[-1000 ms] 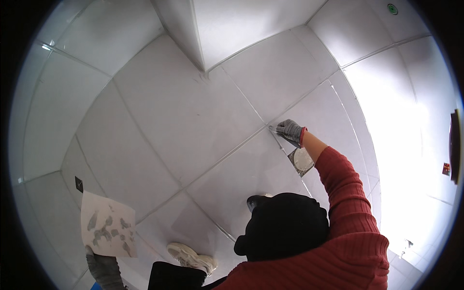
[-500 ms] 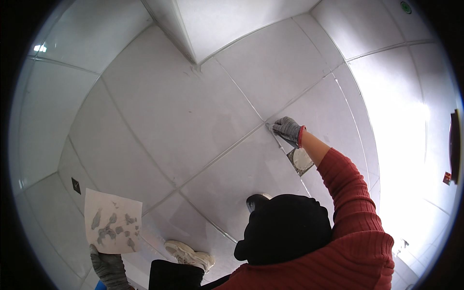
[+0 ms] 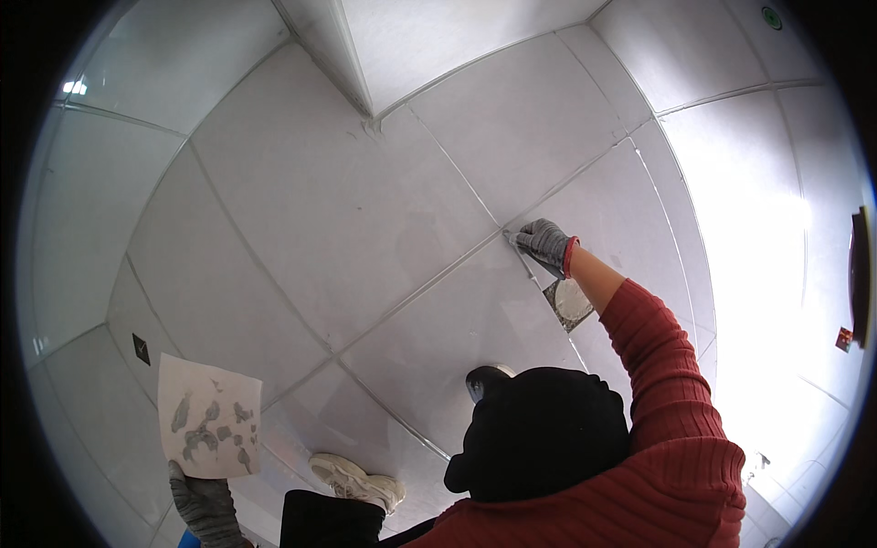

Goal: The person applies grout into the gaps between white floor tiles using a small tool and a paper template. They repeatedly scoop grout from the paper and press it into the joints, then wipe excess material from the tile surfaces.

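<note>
My left hand [image 3: 206, 507], in a grey knit glove, grips the lower edge of a pale sheet [image 3: 210, 416] smeared with grey paste. The sheet is held up off the floor at the lower left. My right hand [image 3: 544, 245], gloved in grey with a red cuff, is closed with its fingertips down at a joint between floor tiles [image 3: 429, 228]. Whatever is in it is mostly hidden; a small pale tip shows at the fingertips and a dark edge under the palm. White filler lies along the joint [image 3: 533, 276] just below the fingers.
A square floor drain [image 3: 568, 304] with a pale round cover lies beside my right wrist. A wall corner [image 3: 365, 100] juts in at the top. My shoes [image 3: 358, 482] stand on the tiles below. At the right is a bright tiled wall [image 3: 758, 228]; a small dark square [image 3: 142, 349] lies at the left.
The sheet in my left hand has shifted slightly left and turned a little. My right hand stays almost in the same place at the joint.
</note>
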Demonstrator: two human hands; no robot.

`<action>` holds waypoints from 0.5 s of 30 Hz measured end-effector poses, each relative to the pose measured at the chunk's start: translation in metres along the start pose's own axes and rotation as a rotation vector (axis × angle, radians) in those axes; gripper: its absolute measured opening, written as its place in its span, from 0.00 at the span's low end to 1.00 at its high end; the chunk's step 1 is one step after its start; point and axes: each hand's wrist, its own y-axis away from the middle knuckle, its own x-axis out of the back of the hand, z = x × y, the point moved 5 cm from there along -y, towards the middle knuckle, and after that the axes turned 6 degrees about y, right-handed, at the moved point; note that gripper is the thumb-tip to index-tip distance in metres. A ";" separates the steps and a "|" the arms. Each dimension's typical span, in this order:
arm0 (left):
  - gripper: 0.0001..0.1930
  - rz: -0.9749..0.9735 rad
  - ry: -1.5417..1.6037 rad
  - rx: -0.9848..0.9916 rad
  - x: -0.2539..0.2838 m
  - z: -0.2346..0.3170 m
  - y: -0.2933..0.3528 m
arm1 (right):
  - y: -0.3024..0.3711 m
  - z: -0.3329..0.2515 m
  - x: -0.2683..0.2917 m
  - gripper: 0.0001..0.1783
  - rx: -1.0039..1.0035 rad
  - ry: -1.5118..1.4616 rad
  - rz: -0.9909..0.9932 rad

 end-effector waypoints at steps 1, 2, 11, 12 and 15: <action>0.28 -0.045 -0.004 0.011 -0.002 -0.001 0.000 | 0.000 -0.001 0.000 0.22 0.001 -0.001 0.005; 0.29 -0.057 0.015 0.020 -0.001 -0.002 -0.001 | 0.000 -0.002 0.000 0.22 -0.003 0.003 0.005; 0.29 -0.139 -0.057 0.036 0.009 0.000 -0.005 | -0.010 -0.005 0.000 0.20 -0.067 0.228 -0.015; 0.29 -0.156 -0.064 0.035 0.008 0.000 -0.005 | -0.012 -0.007 -0.001 0.20 0.023 0.271 -0.017; 0.28 -0.187 -0.072 0.034 0.010 -0.001 -0.003 | -0.013 -0.015 -0.004 0.18 0.384 0.455 0.001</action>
